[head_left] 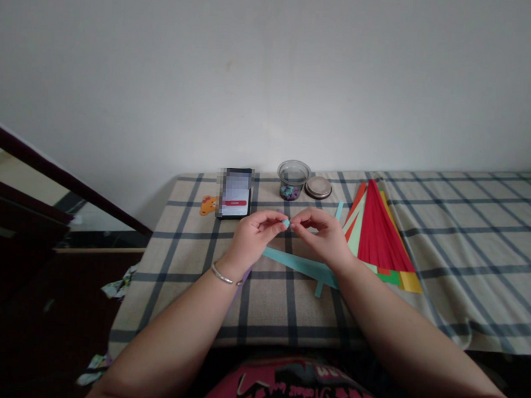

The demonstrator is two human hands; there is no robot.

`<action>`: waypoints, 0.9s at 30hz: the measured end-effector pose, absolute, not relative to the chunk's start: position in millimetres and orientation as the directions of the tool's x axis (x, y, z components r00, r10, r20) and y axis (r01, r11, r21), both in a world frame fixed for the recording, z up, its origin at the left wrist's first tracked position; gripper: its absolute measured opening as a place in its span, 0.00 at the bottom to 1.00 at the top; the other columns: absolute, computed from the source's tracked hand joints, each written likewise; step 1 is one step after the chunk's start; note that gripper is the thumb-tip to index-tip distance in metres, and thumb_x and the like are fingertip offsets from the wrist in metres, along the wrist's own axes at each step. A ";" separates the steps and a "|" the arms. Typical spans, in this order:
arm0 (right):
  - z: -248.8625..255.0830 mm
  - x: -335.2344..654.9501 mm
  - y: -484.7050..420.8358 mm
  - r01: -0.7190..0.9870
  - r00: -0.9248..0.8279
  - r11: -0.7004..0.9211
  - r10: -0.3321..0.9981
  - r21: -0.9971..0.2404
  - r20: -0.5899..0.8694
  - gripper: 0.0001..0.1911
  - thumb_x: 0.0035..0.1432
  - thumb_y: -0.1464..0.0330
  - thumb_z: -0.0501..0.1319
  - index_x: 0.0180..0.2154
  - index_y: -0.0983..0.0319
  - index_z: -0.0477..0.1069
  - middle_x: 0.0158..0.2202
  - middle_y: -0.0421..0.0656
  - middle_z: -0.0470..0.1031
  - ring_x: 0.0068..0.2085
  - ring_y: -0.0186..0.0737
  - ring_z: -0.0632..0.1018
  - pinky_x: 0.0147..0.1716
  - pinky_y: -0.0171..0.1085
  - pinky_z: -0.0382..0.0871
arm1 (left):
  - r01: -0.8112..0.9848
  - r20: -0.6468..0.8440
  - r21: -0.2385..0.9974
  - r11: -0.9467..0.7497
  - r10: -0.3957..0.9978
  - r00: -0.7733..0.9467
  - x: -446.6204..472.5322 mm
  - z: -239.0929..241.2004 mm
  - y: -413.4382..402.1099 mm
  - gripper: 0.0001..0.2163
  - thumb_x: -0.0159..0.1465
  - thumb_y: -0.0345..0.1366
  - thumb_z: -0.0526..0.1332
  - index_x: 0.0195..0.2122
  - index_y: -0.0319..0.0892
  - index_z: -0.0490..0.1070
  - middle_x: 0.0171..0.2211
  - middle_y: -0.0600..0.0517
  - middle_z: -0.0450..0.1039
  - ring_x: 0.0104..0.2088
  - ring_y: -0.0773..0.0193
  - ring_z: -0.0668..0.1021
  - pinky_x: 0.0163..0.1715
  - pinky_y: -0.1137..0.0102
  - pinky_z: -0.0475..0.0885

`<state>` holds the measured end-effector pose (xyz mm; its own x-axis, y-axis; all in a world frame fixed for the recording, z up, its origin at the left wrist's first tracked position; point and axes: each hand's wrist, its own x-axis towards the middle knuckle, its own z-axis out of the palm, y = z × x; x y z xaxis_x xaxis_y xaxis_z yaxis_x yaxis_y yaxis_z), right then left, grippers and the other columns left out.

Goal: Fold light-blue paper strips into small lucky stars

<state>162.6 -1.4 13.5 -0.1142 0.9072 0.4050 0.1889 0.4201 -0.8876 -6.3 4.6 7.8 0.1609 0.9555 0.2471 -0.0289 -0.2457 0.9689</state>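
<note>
My left hand (252,236) and my right hand (321,233) meet above the bed, and both pinch one small folded piece of light blue paper (286,223) between fingertips. A silver bangle (222,274) sits on my left wrist. Under my hands lie loose light blue paper strips (300,264) on the checked sheet (191,278). To the right, a fan of long paper strips (378,233), mostly red with green, orange and yellow, spreads out beside my right hand.
A phone (234,193) leans at the back by the wall, an orange cartoon sticker (208,205) left of it. A clear open jar (293,179) with small coloured pieces and its lid (317,187) stand behind. Paper scraps (118,286) lie on the dark floor left.
</note>
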 end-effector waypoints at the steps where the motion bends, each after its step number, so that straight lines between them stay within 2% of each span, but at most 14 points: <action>1: 13.4 162.5 -1.1 0.189 -0.111 0.415 0.909 -0.890 0.401 0.11 0.53 0.59 0.65 0.27 0.61 0.73 0.27 0.43 0.77 0.28 0.36 0.76 0.29 0.36 0.72 | -0.022 0.253 0.967 -0.253 0.954 0.158 -6.6 8.2 4.6 0.11 0.54 0.41 0.69 0.34 0.41 0.78 0.33 0.49 0.80 0.35 0.63 0.80 0.40 0.68 0.76; 8: 11.4 159.9 0.7 0.163 -0.089 0.341 0.939 -0.926 0.331 0.13 0.50 0.58 0.66 0.26 0.61 0.73 0.26 0.42 0.77 0.27 0.35 0.76 0.28 0.35 0.71 | 0.034 0.284 0.956 -0.293 0.946 0.153 -7.0 8.6 4.3 0.10 0.54 0.41 0.69 0.34 0.42 0.77 0.34 0.49 0.81 0.33 0.62 0.81 0.39 0.66 0.78; 15: 8.9 159.1 2.4 0.085 -0.102 0.286 0.955 -0.954 0.277 0.15 0.49 0.56 0.66 0.26 0.61 0.72 0.24 0.41 0.75 0.25 0.34 0.74 0.26 0.34 0.69 | -0.083 0.188 0.980 -0.179 0.975 0.120 -3.2 2.6 4.4 0.13 0.51 0.44 0.71 0.32 0.41 0.78 0.34 0.48 0.81 0.34 0.61 0.81 0.41 0.64 0.77; 22: 8.3 158.5 0.8 0.102 -0.105 0.321 0.945 -0.941 0.311 0.11 0.51 0.60 0.65 0.26 0.61 0.71 0.25 0.41 0.75 0.27 0.34 0.75 0.27 0.34 0.70 | -0.174 0.088 0.982 -0.067 0.989 0.115 -0.9 -1.9 5.2 0.15 0.47 0.45 0.73 0.32 0.40 0.78 0.31 0.49 0.81 0.31 0.63 0.81 0.38 0.65 0.77; 27: 9.6 157.7 -1.1 0.141 -0.109 0.350 0.935 -0.926 0.337 0.09 0.52 0.62 0.65 0.26 0.61 0.71 0.25 0.40 0.74 0.27 0.34 0.75 0.28 0.34 0.70 | -0.140 0.126 0.984 -0.110 0.986 0.110 -0.6 -1.6 3.9 0.14 0.48 0.44 0.73 0.30 0.40 0.78 0.35 0.47 0.82 0.36 0.59 0.82 0.44 0.62 0.76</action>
